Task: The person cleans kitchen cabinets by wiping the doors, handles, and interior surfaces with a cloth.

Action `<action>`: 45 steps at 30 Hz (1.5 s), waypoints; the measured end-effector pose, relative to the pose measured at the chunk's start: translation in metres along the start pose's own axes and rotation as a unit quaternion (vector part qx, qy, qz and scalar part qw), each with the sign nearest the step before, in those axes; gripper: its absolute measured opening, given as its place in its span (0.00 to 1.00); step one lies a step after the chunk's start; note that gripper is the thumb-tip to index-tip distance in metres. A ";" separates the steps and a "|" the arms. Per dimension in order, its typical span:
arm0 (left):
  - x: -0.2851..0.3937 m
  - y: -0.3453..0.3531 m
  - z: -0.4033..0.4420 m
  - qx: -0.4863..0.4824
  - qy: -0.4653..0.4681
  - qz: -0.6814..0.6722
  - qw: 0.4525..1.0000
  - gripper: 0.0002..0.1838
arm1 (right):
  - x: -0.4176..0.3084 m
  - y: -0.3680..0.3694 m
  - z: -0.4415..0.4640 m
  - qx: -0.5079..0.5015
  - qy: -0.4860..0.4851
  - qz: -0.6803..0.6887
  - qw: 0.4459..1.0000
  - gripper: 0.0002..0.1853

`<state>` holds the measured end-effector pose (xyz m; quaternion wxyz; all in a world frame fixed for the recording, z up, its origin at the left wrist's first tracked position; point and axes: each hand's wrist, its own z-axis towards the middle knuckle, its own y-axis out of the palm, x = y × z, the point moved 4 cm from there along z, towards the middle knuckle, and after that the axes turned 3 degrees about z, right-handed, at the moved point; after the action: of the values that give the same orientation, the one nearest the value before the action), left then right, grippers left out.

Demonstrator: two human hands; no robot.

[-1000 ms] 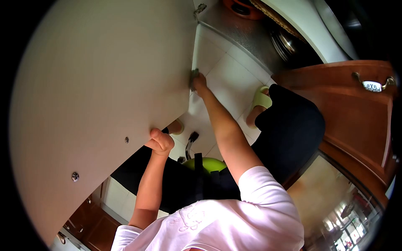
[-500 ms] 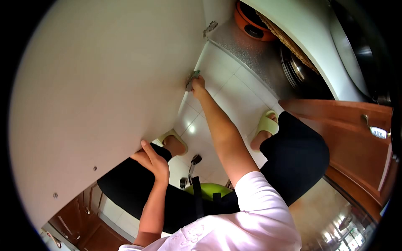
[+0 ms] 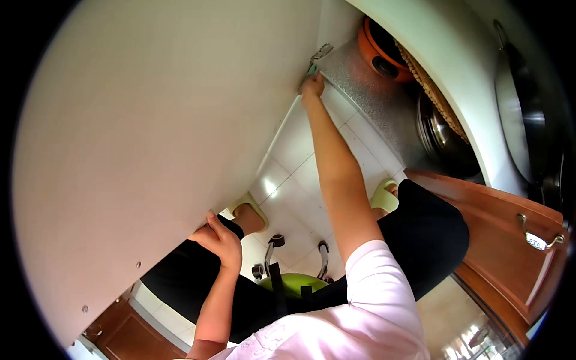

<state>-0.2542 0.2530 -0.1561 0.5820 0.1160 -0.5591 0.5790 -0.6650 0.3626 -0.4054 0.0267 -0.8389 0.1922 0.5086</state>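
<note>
My left hand (image 3: 221,241) is closed around the free edge of a white cabinet door (image 3: 156,132), its thumb on the door's inner face. My right arm reaches far forward, where my right hand (image 3: 312,87) presses a small grey-green cloth (image 3: 312,71) against the door's inner face at its lower edge. The fingers cover most of the cloth. Just beyond them is a metal hinge (image 3: 321,53) that joins the door to the cabinet.
Inside the open cabinet are an orange pot (image 3: 384,54), a woven mat (image 3: 429,84) and shiny metal cookware (image 3: 441,129). A brown door (image 3: 498,234) with a handle stands open on the right. Below are white floor tiles (image 3: 288,180) and a green wheeled stool (image 3: 294,283) under me.
My right hand has slid the cloth forward along the door's lower edge, closer to the hinge. My left hand keeps its hold on the door. The view has shifted slightly.
</note>
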 end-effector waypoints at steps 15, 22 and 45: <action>-0.043 0.011 0.012 -0.035 -0.137 0.065 0.988 0.24 | -0.175 0.026 -0.504 -0.331 -0.468 0.015 0.819 0.29; -0.014 -0.009 0.026 0.010 -0.040 -0.043 0.998 0.27 | -0.293 0.052 -0.490 -0.248 -0.606 -0.005 0.756 0.27; -0.016 -0.012 0.047 -0.004 -0.145 -0.171 0.975 0.43 | -0.251 0.061 -0.548 -0.321 -0.813 -0.020 0.485 0.23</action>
<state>-0.2647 0.2041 -0.1459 0.5859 0.2904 -0.6114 0.4457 -0.3272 0.2482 0.0842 -0.0892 -0.0062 -0.1085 0.9901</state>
